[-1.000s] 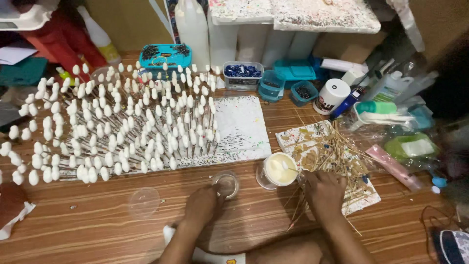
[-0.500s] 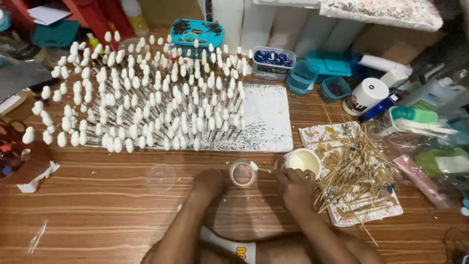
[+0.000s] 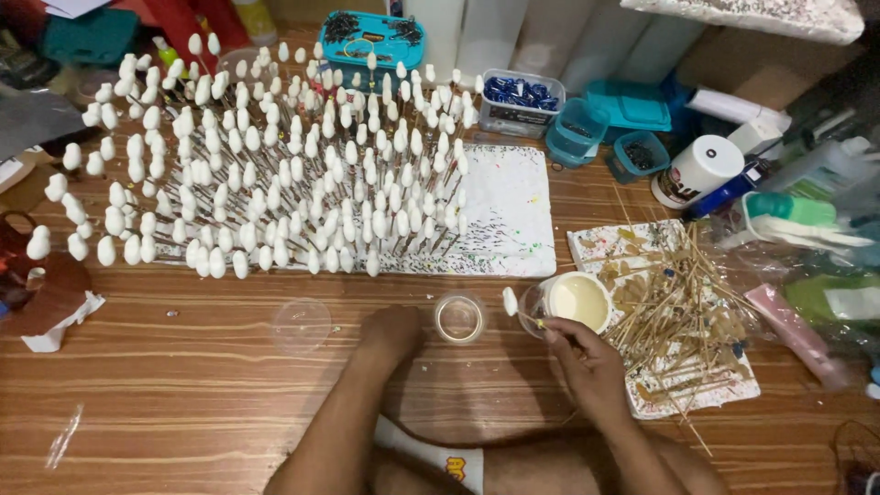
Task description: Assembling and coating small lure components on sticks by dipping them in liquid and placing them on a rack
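Observation:
My right hand (image 3: 583, 353) pinches a thin wooden stick whose white bulb tip (image 3: 510, 300) points left, between a small clear cup (image 3: 459, 317) and a cup of cream-white liquid (image 3: 577, 302). My left hand (image 3: 392, 332) rests as a loose fist on the wooden floor just left of the clear cup, holding nothing that I can see. A white foam board (image 3: 504, 215) stands beyond them, stuck with several rows of upright sticks with white bulb tips (image 3: 275, 174).
A pile of bare wooden sticks (image 3: 683, 316) lies on a paint-flecked sheet at my right. A clear lid (image 3: 302, 324) lies left of my left hand. Teal boxes (image 3: 605, 124), a box of blue beads (image 3: 519, 96), a white tub (image 3: 697, 170) and bottles crowd the back.
My right hand left the stick pile and moved left to the cups, now holding a white-tipped stick. My left hand stayed by the clear cup. The view moved closer.

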